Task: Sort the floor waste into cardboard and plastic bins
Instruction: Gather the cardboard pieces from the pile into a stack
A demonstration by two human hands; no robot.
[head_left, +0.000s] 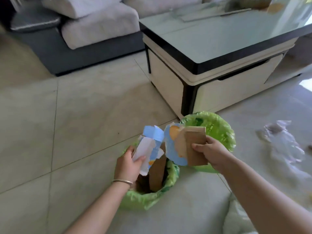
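Two bins lined with green bags stand on the tiled floor. The near bin point(148, 198) holds brown cardboard pieces point(157, 173) standing on end. The far bin point(217, 129) looks almost empty inside. My left hand point(129, 163) grips a torn blue and white carton piece point(150, 146) above the near bin. My right hand point(211, 152) grips a brown cardboard piece with a blue and orange printed side point(189, 147), held between the two bins. Crumpled clear plastic point(283, 144) lies on the floor to the right.
A low coffee table point(219, 53) with a glass top stands just behind the far bin. A grey sofa point(81, 31) is at the back left. A pale cushion or bag point(241, 217) lies at the bottom right beneath my right arm.
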